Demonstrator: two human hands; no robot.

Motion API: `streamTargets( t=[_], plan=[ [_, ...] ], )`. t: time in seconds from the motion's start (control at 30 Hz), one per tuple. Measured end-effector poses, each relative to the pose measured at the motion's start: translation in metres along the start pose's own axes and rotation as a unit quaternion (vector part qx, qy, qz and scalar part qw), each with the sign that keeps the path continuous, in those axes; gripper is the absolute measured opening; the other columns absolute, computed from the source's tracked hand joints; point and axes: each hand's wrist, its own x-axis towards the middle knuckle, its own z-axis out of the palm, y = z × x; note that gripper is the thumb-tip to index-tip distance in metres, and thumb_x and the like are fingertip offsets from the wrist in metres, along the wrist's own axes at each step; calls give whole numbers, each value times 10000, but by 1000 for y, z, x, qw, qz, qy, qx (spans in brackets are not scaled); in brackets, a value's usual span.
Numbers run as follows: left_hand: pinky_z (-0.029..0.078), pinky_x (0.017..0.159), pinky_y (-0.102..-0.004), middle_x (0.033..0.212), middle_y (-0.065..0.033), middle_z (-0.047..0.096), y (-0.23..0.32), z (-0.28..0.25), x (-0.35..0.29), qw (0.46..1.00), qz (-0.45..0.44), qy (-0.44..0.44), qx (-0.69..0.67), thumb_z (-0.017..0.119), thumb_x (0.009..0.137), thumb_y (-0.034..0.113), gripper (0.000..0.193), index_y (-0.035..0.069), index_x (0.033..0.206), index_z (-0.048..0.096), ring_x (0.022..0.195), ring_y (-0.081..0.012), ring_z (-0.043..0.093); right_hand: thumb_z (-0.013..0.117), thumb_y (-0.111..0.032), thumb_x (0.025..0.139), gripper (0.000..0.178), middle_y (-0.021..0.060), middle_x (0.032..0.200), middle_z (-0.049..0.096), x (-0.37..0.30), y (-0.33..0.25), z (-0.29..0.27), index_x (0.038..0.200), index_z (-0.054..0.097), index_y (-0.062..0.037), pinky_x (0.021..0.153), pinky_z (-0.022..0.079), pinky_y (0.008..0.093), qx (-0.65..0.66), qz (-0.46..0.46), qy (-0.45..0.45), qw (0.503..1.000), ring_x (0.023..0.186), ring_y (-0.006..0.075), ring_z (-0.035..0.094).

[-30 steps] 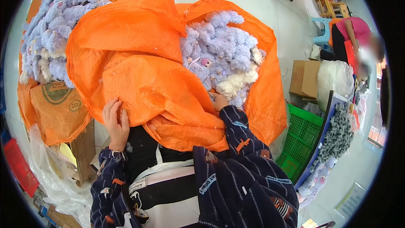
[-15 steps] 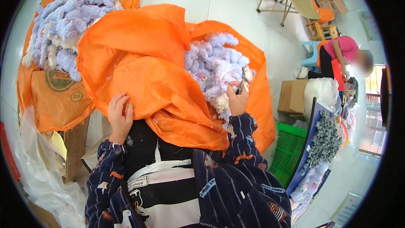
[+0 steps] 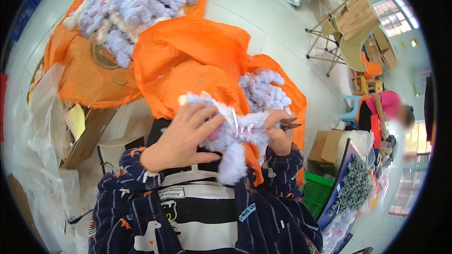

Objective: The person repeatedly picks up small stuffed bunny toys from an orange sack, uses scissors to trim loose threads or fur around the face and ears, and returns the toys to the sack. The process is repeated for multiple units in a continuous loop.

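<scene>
Plush toy at the orange sack's near edge looks light and soft; I'd grip its body. Left hand, half-curled, clasps it; right hand closes around dark blades, perhaps pinching fur too.

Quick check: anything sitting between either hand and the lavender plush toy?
Nothing visible. The left hand lies directly on the plush toy, and the right hand is at the toy's right end. The dark blades at the right hand point away from the toy.
</scene>
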Motion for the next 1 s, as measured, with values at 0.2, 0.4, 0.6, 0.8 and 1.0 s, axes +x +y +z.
streamTargets(
  t=[0.2, 0.4, 0.6, 0.8, 1.0],
  plan=[
    [431, 778, -331, 916, -126, 572, -22, 32, -24, 965, -26, -98, -240, 682, 729, 304, 425, 35, 1021, 530, 864, -281, 546, 530, -42, 758, 89, 39, 768, 583, 27, 26, 48, 825, 572, -3, 649, 417, 226, 69, 137, -125, 980, 711, 104, 542],
    [419, 824, -322, 1005, -87, 586, -35, 73, -41, 913, -226, 101, -325, 550, 863, 198, 300, 28, 1108, 521, 925, -187, 545, 612, -49, 775, 171, 6, 777, 572, 22, 35, 60, 935, 574, -2, 531, 379, 169, -147, 116, 74, 980, 633, 44, 499],
    [417, 804, -319, 988, -93, 565, -54, 98, -41, 911, -232, 228, -254, 525, 864, 126, 247, 14, 1084, 533, 916, -195, 525, 685, -44, 704, 284, 32, 898, 587, -20, 31, 79, 971, 590, -13, 490, 381, 178, -321, -44, -27, 946, 586, 51, 465],
    [419, 791, -326, 994, -126, 533, -37, 119, -38, 803, -221, 207, -514, 489, 816, 0, 156, 29, 959, 545, 892, -248, 517, 745, -84, 638, 412, 138, 975, 574, -15, 44, 109, 996, 566, 15, 560, 490, 295, -462, -132, -30, 876, 691, 246, 603],
    [450, 703, -308, 1056, -108, 555, -29, 97, -28, 941, -151, 91, -289, 641, 759, 114, 526, -8, 1194, 372, 883, -169, 545, 665, -91, 720, 300, 98, 839, 587, -12, 40, 93, 981, 564, 17, 544, 457, 278, -405, -65, 26, 912, 648, 189, 585]
  ],
)
